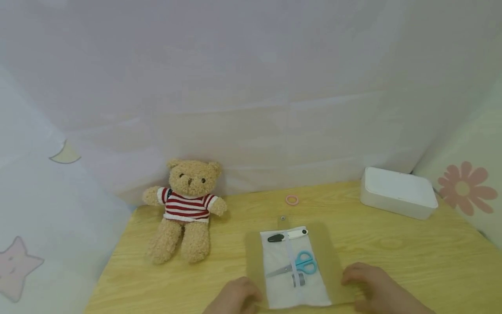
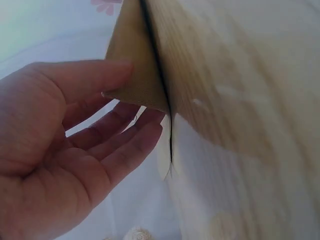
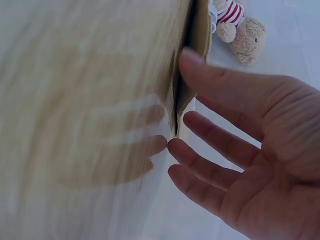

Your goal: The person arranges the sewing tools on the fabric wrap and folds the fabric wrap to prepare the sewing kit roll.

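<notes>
A brown sewing pouch [image 1: 252,250] lies unfolded on the table, its white fabric lining [image 1: 276,253] uppermost. Under a pale strap [image 1: 291,253] across the lining sit a black-and-white cutter-like tool [image 1: 296,234], blue-handled scissors [image 1: 306,262] and a small grey cylinder [image 1: 301,279]. My left hand [image 1: 235,296] is at the pouch's near left corner. In the left wrist view its thumb [image 2: 95,75] crosses the brown material, with the fingers beside the edge. My right hand [image 1: 372,285] is at the right edge; its thumb [image 3: 220,80] touches the pouch and the fingers are spread.
A teddy bear [image 1: 188,183] in a striped top sits at the back left of the wooden table [image 1: 227,270]. Behind the pouch lies a pink ring [image 1: 292,200]. A white box [image 1: 398,192] stands at the back right, before pale patterned curtains [image 1: 274,87].
</notes>
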Demonstrator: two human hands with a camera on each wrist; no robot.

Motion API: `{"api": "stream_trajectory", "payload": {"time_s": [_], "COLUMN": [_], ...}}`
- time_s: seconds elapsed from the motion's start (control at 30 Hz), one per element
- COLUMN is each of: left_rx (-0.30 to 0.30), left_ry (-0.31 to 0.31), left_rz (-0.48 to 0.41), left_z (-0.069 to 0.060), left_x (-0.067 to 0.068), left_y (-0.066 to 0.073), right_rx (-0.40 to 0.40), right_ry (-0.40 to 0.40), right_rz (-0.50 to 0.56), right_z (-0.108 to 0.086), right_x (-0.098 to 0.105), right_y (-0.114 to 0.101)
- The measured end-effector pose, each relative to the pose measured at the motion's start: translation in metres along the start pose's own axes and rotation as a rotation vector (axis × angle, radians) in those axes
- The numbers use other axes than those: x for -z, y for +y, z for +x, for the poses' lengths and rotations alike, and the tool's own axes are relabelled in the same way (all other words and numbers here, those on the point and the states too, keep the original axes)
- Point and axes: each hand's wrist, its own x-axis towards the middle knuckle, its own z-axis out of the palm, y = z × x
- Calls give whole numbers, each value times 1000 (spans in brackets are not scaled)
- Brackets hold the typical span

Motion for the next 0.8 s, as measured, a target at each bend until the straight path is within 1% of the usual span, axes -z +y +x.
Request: {"api": "stream_trajectory", "payload": {"time_s": [0.07,0.1,0.17,0.23,0.27,0.33,0.4,0.47,0.5,0.63,0.73,0.8], "left_rx": [18,35,121,222,261,314,349,348,342,327,374,412], "left_ry": [31,37,13,-14,-25,-27,-14,18,38,104,113,114], "left_rz": [-3,-23,-114,-214,-259,-338,-395,-418,-417,-409,-477,-520], "left_z": [1,1,2,4,4,5,4,4,4,7,11,14], "left_x": [2,4,8,12,14,16,17,18,18,25,31,34], "left_y": [3,4,7,8,9,8,6,4,2,-3,-6,-8], "right_rx": [-38,-57,-104,-140,-156,-136,-102,-43,-20,36,88,78], "right_ry": [-30,-39,-52,-35,-13,63,144,214,232,240,247,244], "right_rz": [8,6,42,95,111,114,90,83,95,227,304,335], "right_z": [0,0,-1,-3,-4,-4,-4,-2,-1,4,10,14], "right_x": [2,3,5,5,5,5,5,4,5,6,3,3], "right_y": [-1,-1,-3,-5,-6,-9,-11,-12,-12,-12,-8,-6]}}
